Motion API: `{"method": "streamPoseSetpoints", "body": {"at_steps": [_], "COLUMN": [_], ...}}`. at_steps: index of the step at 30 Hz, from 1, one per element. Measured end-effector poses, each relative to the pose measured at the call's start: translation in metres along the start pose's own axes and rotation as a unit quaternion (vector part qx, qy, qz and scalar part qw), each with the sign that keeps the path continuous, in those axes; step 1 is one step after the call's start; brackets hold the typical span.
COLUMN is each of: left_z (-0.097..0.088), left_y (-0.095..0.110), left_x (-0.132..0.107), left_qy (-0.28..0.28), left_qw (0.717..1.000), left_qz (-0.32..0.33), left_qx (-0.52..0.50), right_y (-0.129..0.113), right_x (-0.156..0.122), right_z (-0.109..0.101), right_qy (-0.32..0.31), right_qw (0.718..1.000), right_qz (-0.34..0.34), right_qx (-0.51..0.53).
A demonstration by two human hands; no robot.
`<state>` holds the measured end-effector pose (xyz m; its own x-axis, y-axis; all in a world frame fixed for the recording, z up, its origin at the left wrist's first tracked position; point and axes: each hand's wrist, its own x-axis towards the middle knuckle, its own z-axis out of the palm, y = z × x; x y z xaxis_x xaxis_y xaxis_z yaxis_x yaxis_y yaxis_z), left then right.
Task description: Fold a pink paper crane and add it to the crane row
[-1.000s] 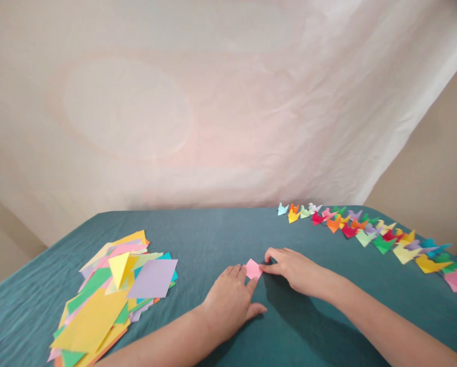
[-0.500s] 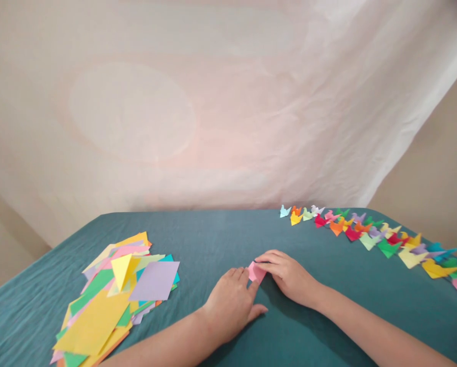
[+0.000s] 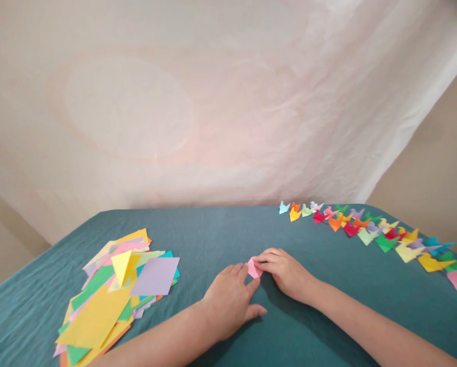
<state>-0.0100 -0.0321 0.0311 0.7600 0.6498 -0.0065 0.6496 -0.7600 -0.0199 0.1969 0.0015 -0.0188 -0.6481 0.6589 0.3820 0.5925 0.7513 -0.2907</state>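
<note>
A small folded piece of pink paper (image 3: 254, 268) lies on the cloth between my two hands. My left hand (image 3: 230, 300) rests on the table with its fingers stretched out; the fingertips touch the paper's left and lower edges, while the thumb points right, apart from it. From the right, my right hand (image 3: 285, 270) has its fingers bent together over the paper's right side, gripping it there. That thumb is mostly hidden behind the fingers.
Loose coloured paper sheets (image 3: 94, 316) lie in a heap on the left, a mauve square (image 3: 155, 276) and a folded yellow piece (image 3: 122, 266) on top. Several folded paper birds (image 3: 386, 243) line the right side of the green cloth (image 3: 197, 234). A pale curtain (image 3: 228, 112) hangs behind.
The pink paper sits slightly differently between the fingers, showing a bit more of its left side. My right hand has shifted very little; the whole view has tilted a touch.
</note>
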Motion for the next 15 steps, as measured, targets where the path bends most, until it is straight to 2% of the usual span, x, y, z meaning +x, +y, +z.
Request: {"method": "streamPoseSetpoints", "body": {"at_steps": [8,13,15], "left_z": [-0.012,-0.016,-0.013], "left_y": [0.011,0.006,0.002], "left_x": [-0.007,-0.002,0.002], "left_qy": [-0.037,-0.008,0.012], "left_qw": [0.999,1.000,1.000], "left_qz": [-0.019,-0.005,-0.021], "left_qx": [0.002,-0.003,-0.006], "right_y": [0.002,-0.002,-0.003], "right_x": [0.000,0.002,0.002], "right_z": [0.000,-0.004,-0.006], "right_qy": [-0.006,-0.010,-0.008], "right_qw": [1.000,1.000,1.000], "right_qz": [0.002,0.002,0.006], "right_qx": [-0.012,0.011,0.027]}}
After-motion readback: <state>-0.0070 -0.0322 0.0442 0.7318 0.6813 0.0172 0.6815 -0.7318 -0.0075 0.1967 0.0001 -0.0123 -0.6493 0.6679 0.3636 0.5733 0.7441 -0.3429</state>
